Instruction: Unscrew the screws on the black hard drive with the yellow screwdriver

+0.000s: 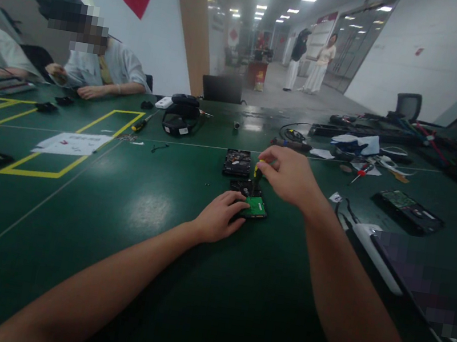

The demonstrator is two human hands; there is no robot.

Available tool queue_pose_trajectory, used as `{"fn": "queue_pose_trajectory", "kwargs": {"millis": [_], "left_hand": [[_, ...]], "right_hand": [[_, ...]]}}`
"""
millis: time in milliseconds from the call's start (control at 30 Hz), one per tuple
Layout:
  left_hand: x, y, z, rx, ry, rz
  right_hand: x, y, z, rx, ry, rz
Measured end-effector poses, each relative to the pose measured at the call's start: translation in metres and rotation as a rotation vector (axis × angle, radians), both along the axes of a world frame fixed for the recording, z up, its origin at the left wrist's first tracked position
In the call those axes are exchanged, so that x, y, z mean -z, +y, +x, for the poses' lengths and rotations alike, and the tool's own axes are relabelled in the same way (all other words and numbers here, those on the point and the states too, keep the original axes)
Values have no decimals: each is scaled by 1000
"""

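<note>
Through the head camera I see my right hand (291, 174) with its fingers clamped on the handle of a small yellow and black screwdriver (257, 179). The screwdriver stands nearly straight up, and its tip points down at a hard drive (258, 206). The tip is too small for me to tell if it sits in a screw. The hard drive lies flat, well in from the far edge of the green tabletop (130, 271), with its green board facing up. My left hand (218, 218) lies over the end of it toward the left edge. One finger touches the green board, and the thumb is by the side toward the near edge. I cannot tell if that grip squeezes the drive or just rests on it. A second drive (237, 164) lies just past the first, toward the far edge. Some tiny bits (207, 184) lie near both, toward the left edge. A third drive (408, 211) lies toward the right edge, near a long white thing (382, 269). A black case (173, 119) rests near the far edge. Toward the far left corner, a person (117, 64) sits with both arms at the tabletop.
</note>
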State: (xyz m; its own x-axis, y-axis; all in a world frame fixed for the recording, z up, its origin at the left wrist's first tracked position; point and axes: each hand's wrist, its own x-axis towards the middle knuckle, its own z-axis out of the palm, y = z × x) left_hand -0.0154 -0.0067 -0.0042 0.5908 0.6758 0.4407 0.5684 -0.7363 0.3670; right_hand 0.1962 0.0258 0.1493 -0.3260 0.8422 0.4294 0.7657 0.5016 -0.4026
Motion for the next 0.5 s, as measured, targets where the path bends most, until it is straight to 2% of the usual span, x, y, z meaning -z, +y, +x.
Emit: {"fn": "queue_pose_trajectory", "kwargs": {"millis": [500], "left_hand": [[-1,0,0,-1,16,10]], "right_hand": [[-1,-1,0,-58,2,-14]]}}
